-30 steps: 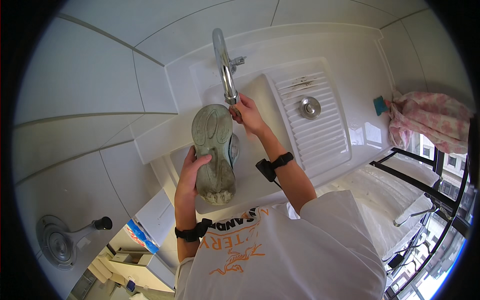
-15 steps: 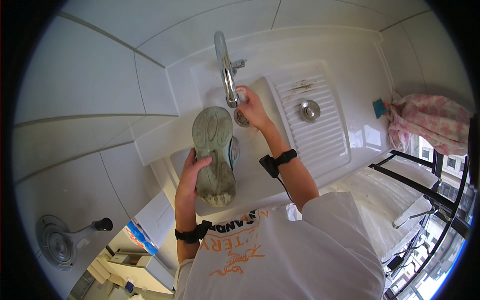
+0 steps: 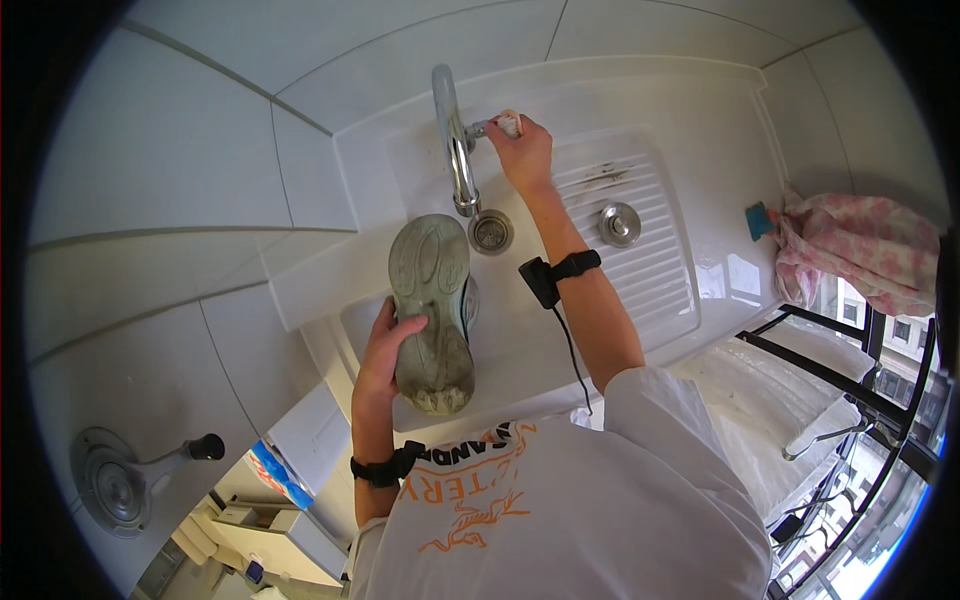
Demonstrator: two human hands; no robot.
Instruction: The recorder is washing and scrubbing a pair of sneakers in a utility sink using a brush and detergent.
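Observation:
A shoe [image 3: 430, 300] is held sole up over the sink, its greyish-green sole worn and dirty at the near end. My left hand [image 3: 383, 352] grips it from the left side, thumb lying across the sole. My right hand [image 3: 525, 155] is closed beside the lever of the chrome faucet [image 3: 455, 140], its fingertips at or touching that lever. Out of the same hand sticks a small white thing [image 3: 510, 123] with a pinkish edge; its kind I cannot make out. No water is visible under the spout.
The white sink [image 3: 400, 135] has a drain [image 3: 491, 232] below the spout. On its right, a ribbed washboard [image 3: 650, 270] bears dark smears and a metal strainer plug [image 3: 619, 223]. A pink patterned cloth [image 3: 850, 245] and teal sponge [image 3: 760, 220] lie at the right edge.
My right hand has moved from under the spout, up and right to the faucet's lever, uncovering the drain. The left hand and the shoe have hardly moved.

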